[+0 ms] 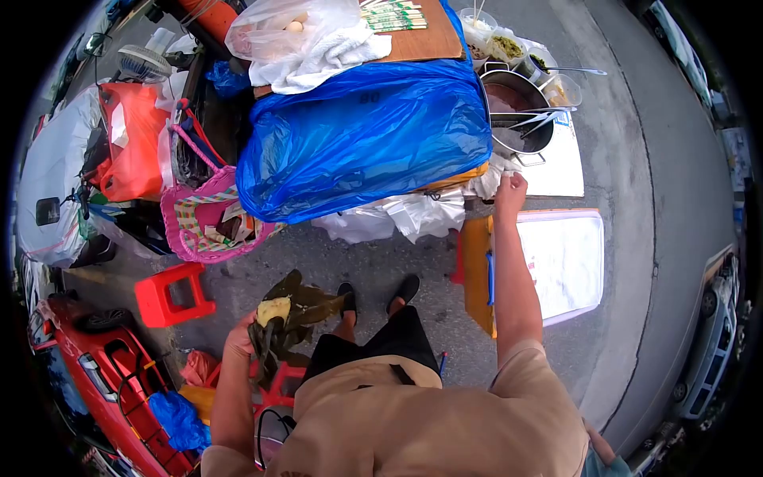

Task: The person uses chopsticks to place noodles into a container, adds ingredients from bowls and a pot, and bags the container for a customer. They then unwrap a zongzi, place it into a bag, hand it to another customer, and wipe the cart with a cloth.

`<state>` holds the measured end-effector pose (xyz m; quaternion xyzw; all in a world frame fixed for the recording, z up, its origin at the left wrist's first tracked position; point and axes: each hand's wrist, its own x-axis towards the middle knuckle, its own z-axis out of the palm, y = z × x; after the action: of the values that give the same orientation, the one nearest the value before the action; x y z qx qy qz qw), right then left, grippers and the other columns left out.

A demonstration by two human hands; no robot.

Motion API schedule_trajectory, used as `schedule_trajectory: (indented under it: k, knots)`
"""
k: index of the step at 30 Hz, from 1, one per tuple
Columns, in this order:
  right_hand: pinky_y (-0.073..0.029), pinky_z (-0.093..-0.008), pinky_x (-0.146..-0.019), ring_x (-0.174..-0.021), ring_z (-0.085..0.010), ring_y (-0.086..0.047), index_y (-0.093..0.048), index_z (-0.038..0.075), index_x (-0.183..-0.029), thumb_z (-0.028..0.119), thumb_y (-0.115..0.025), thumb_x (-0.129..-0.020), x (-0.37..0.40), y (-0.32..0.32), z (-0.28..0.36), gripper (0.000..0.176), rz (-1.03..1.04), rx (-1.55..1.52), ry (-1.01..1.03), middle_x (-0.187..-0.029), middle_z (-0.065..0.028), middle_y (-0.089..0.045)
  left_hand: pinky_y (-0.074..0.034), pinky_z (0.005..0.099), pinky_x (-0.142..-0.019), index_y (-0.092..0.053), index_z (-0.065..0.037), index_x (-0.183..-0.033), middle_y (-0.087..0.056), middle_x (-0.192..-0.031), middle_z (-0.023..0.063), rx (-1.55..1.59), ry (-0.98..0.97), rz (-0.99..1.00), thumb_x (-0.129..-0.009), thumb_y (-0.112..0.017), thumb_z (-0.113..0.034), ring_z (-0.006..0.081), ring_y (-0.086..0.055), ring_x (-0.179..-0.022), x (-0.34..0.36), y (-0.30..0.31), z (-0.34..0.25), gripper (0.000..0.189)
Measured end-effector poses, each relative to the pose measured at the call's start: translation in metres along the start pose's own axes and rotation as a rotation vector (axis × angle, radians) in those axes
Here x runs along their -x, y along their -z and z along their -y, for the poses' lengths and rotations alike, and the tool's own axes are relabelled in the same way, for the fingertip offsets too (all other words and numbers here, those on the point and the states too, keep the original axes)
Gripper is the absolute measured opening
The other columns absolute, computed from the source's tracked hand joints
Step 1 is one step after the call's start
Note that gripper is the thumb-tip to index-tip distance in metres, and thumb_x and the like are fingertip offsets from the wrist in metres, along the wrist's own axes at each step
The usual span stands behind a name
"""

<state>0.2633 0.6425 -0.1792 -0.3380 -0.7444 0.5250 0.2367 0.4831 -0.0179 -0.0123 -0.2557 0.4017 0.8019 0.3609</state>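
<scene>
My left hand (241, 334) is wrapped round the edge of some dark green leaves (306, 306), spread open at the lower left. A pale yellow lump of food (273, 311) rests on the leaves. My right hand (511, 191) is stretched forward with its fingers closed at whitish plastic bags (486, 181), which hang by the cart's corner just below a metal pot (520, 139). What the fingertips pinch is too small to make out. A big blue plastic cover (366, 135) lies over the cart, left of that hand.
A pink basket (179, 219) and red bags (135, 143) are at the left, above a red stool (173, 295). A white-lidded box (564, 266) stands under my right forearm. Bowls of toppings (505, 48) are at the upper right. Part of another person (604, 461) shows behind me.
</scene>
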Motion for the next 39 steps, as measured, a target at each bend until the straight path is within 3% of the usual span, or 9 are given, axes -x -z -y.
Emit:
schedule_trajectory:
  k: [3,5,9,14,17,21,26,33,39]
  knots:
    - [-0.048,-0.0256,-0.063,-0.077,-0.0111,-0.056,-0.053,0.007,-0.113,0.016,-0.063,-0.098,0.145,-0.013,0.037,0.020,0.024,-0.391,-0.314,-0.094,-0.0026,-0.056,-0.055,0.0373,-0.099,-0.053,0.001,-0.140,-0.066,-0.130,0.0118,0.057,0.029,-0.095,-0.089,-0.068,0.000,0.0230,-0.067,-0.114,0.009,0.026,-0.008,0.054]
    - [-0.052,-0.0289,-0.064,-0.087,-0.0177,-0.065,-0.053,0.004,-0.124,0.018,-0.062,-0.099,0.260,-0.049,0.020,0.031,0.431,-0.464,-0.968,-0.106,-0.0079,-0.064,-0.054,0.0375,-0.099,-0.053,0.001,-0.140,-0.065,-0.131,0.0118,0.106,0.031,-0.081,-0.088,-0.069,0.000,0.0232,-0.067,-0.114,0.013,0.047,-0.002,0.055]
    - [-0.053,-0.0424,-0.082,-0.130,-0.0334,-0.048,-0.047,0.004,-0.140,0.018,-0.059,-0.098,0.314,-0.137,-0.006,0.045,0.342,-0.554,-1.270,-0.147,-0.0125,-0.046,-0.054,0.0379,-0.099,-0.051,0.002,-0.141,-0.064,-0.132,0.0122,0.064,-0.053,-0.003,-0.086,-0.074,-0.005,0.0242,-0.066,-0.115,0.035,0.051,-0.003,0.060]
    - [-0.052,-0.0407,-0.076,-0.097,-0.0244,-0.063,-0.059,0.002,-0.124,0.013,-0.068,-0.092,0.314,-0.210,-0.075,0.035,0.181,-0.455,-0.956,-0.119,-0.0126,-0.064,-0.054,0.0384,-0.100,-0.050,0.002,-0.142,-0.065,-0.131,0.0124,0.050,-0.016,-0.073,-0.084,-0.078,-0.013,0.0249,-0.066,-0.115,0.059,0.056,-0.011,0.067]
    - [-0.051,-0.0357,-0.072,-0.081,-0.0181,-0.062,-0.067,0.002,-0.108,0.015,-0.077,-0.087,0.320,-0.155,-0.013,0.027,0.180,0.043,-0.631,-0.095,-0.0086,-0.068,-0.053,0.0387,-0.101,-0.049,0.003,-0.142,-0.065,-0.131,0.0125,0.061,-0.048,0.056,-0.084,-0.077,-0.013,0.0253,-0.066,-0.115,0.048,0.092,-0.005,0.066]
    - [-0.050,-0.0322,-0.071,-0.076,-0.0141,-0.061,-0.068,0.002,-0.093,0.021,-0.084,-0.082,0.305,-0.060,0.028,0.026,0.224,0.083,-0.525,-0.083,-0.0039,-0.068,-0.054,0.0391,-0.098,-0.049,0.002,-0.142,-0.065,-0.130,0.0134,0.097,-0.057,0.128,-0.086,-0.074,-0.009,0.0262,-0.067,-0.112,0.032,0.101,-0.003,0.062]
    - [-0.051,-0.0337,-0.069,-0.073,-0.0155,-0.061,-0.067,0.002,-0.094,0.024,-0.083,-0.083,0.247,0.081,0.071,0.029,0.227,0.368,-0.244,-0.081,-0.0074,-0.068,-0.056,0.0397,-0.096,-0.054,0.001,-0.138,-0.067,-0.127,0.0139,0.114,-0.055,0.164,-0.089,-0.070,-0.008,0.0269,-0.068,-0.109,-0.009,0.082,0.005,0.052]
    - [-0.053,-0.0453,-0.078,-0.088,-0.0369,-0.065,-0.062,0.002,-0.101,0.014,-0.081,-0.079,0.140,0.269,0.126,0.031,0.271,0.714,0.143,-0.098,-0.0193,-0.064,-0.059,0.0417,-0.092,-0.062,-0.001,-0.125,-0.071,-0.114,0.0130,0.138,-0.066,0.092,-0.095,-0.067,-0.022,0.0275,-0.071,-0.101,-0.046,-0.045,0.030,0.038]
    - [-0.052,-0.0465,-0.083,-0.098,-0.0377,-0.062,-0.057,0.002,-0.102,0.012,-0.079,-0.081,0.061,0.328,0.085,0.032,0.348,0.900,0.349,-0.104,-0.0191,-0.060,-0.059,0.0401,-0.092,-0.064,-0.002,-0.124,-0.072,-0.113,0.0120,0.126,-0.031,0.116,-0.091,-0.071,-0.019,0.0268,-0.071,-0.102,-0.075,-0.107,0.055,0.038]
